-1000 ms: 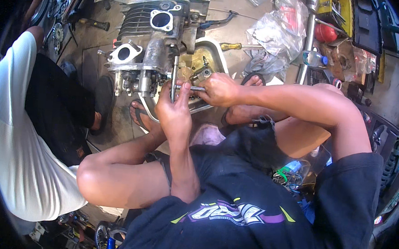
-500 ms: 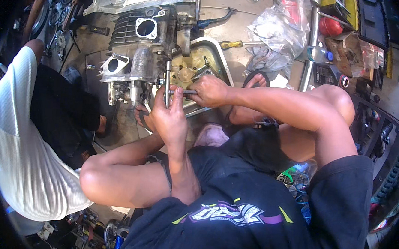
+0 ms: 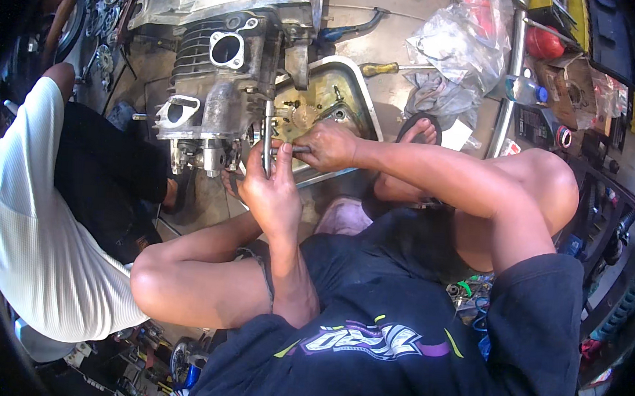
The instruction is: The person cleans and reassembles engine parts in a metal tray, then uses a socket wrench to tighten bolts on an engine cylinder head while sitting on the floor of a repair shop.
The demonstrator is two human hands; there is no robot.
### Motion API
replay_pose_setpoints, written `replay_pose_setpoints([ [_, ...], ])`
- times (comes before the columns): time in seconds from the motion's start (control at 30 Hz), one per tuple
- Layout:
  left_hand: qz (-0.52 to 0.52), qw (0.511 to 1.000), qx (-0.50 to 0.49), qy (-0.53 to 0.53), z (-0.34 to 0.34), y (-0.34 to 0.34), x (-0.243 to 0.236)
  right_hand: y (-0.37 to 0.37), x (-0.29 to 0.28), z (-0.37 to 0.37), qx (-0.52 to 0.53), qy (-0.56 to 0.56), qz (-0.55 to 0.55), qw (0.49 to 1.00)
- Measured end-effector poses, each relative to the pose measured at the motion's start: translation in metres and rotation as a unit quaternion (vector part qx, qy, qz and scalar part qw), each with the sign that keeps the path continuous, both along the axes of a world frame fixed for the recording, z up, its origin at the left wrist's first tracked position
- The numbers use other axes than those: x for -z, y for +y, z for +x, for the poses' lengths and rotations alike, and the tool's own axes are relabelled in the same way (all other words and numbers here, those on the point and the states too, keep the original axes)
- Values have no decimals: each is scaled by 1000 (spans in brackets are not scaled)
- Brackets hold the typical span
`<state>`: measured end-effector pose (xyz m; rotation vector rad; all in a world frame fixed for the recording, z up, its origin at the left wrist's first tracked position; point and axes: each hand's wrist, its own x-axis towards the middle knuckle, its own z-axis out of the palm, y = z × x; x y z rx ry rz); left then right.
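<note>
A motorcycle engine (image 3: 222,92) with a finned cylinder stands in front of me on the left. A steel socket wrench (image 3: 268,122) reaches from the engine's right side toward me, its far end at the casing. My left hand (image 3: 272,198) is closed round the near end of its shaft, thumb pointing up. Just to the right, my right hand (image 3: 328,146) grips the dark crossbar that sticks out sideways from the shaft. Under the right hand lies a metal tray (image 3: 368,102) with oily liquid and several small parts. The fastener at the socket is hidden.
A yellow-handled screwdriver (image 3: 382,68), a grey rag (image 3: 442,104) and a clear plastic bag (image 3: 468,50) lie beyond the tray. At the right are a small bottle (image 3: 525,91) and a black rack (image 3: 613,241). A person in a white shirt (image 3: 51,216) sits close at left.
The view has shifted slightly, so the tray and floor items appear a little farther right. Both hands keep their grip on the wrench, with little visible movement.
</note>
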<state>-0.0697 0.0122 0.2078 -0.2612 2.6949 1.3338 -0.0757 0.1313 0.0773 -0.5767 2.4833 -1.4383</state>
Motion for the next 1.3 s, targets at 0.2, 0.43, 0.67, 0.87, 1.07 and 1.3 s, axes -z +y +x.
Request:
replay_pose_setpoints([
  [0.2, -43, 999, -6, -28, 1, -2, 5, -9, 17, 0, 12, 16, -51, 998],
  [0.43, -82, 996, 19, 37, 0, -9, 19, -19, 27, -8, 13, 31, -70, 997],
  [0.67, -118, 993, 13, 27, 1, -6, 21, -27, 43, -11, 31, 59, -126, 990],
  [0.87, -159, 985, 12, 63, -1, -3, 10, -34, 43, -18, 14, 51, -120, 991],
  [1.07, -132, 991, 12, 9, 1, -2, -7, -28, 23, -6, 59, 30, -1, 998],
  [1.3, 100, 995, 8, 3, 22, -42, 38, 10, -71, 48, 54, -27, 92, 994],
])
